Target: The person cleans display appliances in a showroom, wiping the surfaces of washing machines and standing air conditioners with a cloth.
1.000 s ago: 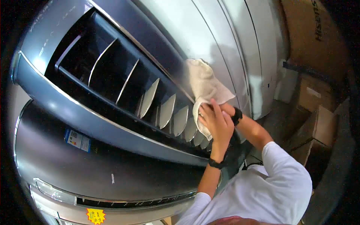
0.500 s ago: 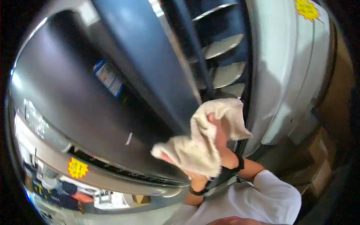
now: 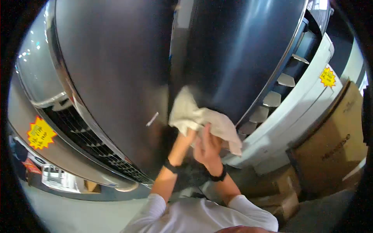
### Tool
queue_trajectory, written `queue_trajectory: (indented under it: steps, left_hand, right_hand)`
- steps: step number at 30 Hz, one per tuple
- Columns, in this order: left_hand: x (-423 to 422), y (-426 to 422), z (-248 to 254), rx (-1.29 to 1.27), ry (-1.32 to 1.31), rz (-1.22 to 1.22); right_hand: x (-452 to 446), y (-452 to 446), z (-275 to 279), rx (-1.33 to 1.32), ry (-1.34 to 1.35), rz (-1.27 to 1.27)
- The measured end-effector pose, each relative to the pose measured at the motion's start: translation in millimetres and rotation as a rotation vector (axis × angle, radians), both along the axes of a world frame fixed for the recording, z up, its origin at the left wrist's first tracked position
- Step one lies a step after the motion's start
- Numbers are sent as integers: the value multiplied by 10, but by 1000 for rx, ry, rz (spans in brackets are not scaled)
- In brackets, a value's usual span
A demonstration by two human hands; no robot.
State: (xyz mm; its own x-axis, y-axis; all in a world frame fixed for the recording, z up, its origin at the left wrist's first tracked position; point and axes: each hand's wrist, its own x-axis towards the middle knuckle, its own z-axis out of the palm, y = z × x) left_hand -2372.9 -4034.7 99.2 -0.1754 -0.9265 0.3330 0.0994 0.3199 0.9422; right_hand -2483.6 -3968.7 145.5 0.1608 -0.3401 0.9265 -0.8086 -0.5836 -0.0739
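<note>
In the head view, a pale cloth (image 3: 203,116) sits at the centre of the dial, bunched and lying against a dark glossy casing (image 3: 237,54) that rises toward 1 o'clock. Just below it, toward 6, the left hand (image 3: 187,136) is closed into the bunched part, its fingertips covered; the right hand (image 3: 209,147) has its fingers against the cloth's lower edge, though blur hides whether they pinch it.

A second dark casing (image 3: 112,58) stands at 10 o'clock, a small white mark (image 3: 152,119) on it near 9. A black grille (image 3: 93,141) runs along 8, with a yellow star label (image 3: 40,133) farther out at 9.

Toward 2 to 3, pale vent blades (image 3: 272,99) line a slot beside a white casing (image 3: 272,128), which bears another star-shaped label (image 3: 327,77). A cardboard box (image 3: 326,151) leans at 4; pale floor (image 3: 89,213) shows at 7.
</note>
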Motion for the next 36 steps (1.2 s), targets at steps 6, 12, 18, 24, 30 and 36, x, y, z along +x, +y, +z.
queue_trajectory:
  steps: [6, 12, 18, 24, 30, 36]
  left_hand:
    - [67, 78, -421, 26, 30, -134]
    - [76, 273, -241, -101, 75, -48]
    - [57, 574, -167, -206, 28, -88]
    - [171, 1567, -50, -562, -73, 268]
    - [500, 1719, 143, -806, -189, 600]
    - [659, 1508, -250, -474, -502, 793]
  right_hand:
    - [-56, 55, -1070, 389, 149, -24]
    - [19, 255, -375, 523, -49, -114]
    - [327, 374, -110, 196, -213, 115]
    - [46, 685, -886, 697, -396, 67]
    - [523, 510, -785, 585, -359, 292]
    - [956, 348, -736, 554, -277, 448]
